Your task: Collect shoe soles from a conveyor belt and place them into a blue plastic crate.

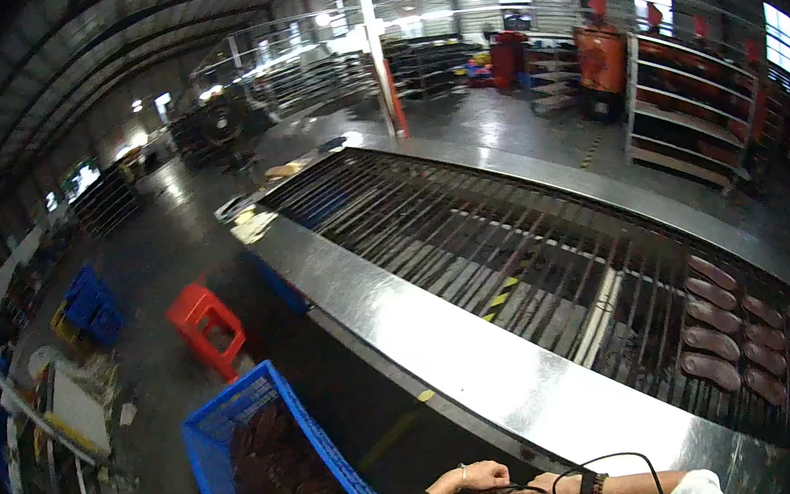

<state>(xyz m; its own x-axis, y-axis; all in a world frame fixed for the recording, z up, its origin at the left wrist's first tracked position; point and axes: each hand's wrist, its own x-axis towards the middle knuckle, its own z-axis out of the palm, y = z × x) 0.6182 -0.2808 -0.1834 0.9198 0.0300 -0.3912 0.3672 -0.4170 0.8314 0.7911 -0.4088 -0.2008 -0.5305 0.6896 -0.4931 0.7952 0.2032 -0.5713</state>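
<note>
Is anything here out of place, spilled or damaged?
Nothing stands out. The dark brown shoe soles lie in tidy rows on the metal slatted conveyor; both hands rest at its steel edge.

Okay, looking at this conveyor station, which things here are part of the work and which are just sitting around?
Part of the work: left hand and right hand, both at the conveyor's steel edge; brown soles on the rods; blue crate of soles.

Just sitting around: red stool; far shelving racks.

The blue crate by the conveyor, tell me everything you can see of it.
The blue crate is a rectangular plastic bin with latticed walls, open-topped, upright on the dark floor left of the steel conveyor edge. It holds a heap of dark reddish-brown shoe soles. Neither hand touches it; the left hand is nearest.
</note>
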